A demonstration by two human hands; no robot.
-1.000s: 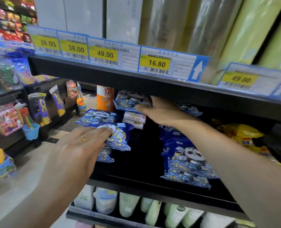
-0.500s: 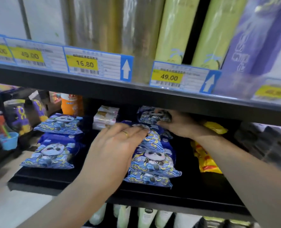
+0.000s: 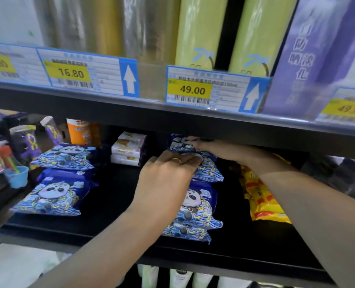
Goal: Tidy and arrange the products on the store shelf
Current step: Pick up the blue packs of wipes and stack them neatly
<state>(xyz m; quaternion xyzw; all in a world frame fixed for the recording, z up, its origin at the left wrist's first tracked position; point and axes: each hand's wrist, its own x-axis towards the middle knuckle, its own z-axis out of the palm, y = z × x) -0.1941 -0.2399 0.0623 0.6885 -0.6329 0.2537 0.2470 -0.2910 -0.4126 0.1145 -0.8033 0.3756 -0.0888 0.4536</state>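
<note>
Head view: black metal store shelf (image 3: 114, 206) is stocked with blue panda-print packets (image 3: 195, 206); left hand (image 3: 164, 179) fingers grip one, right hand (image 3: 224, 151) fingers pinch another behind.

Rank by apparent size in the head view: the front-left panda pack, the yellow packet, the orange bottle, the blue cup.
1. Front-left panda pack
2. Yellow packet, though the right arm hides part of it, so this ranking is uncertain
3. Orange bottle, top hidden
4. Blue cup
</note>
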